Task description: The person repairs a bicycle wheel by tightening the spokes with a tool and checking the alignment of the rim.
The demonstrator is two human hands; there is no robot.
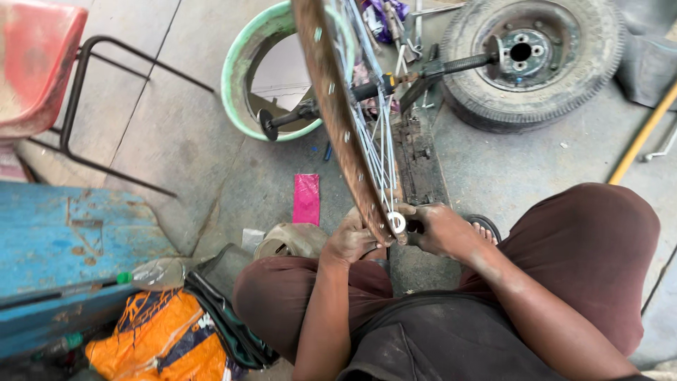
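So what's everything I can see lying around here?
wheel rim: one, rusty brown, upright, centre, between both hands
tyre: one, black, top right floor
basin: one, green, top centre
chair: one, red, top left
bench: one, blue, left
bag: one, orange, bottom left
packet: one, pink, floor centre
bottle: one, clear, on the bench edge
left hand: on the rim's lower edge
right hand: beside the rim

Both forearms reach forward between the spread knees. The left hand (350,240) is curled closed; the right hand (438,229) is clenched just beside it.
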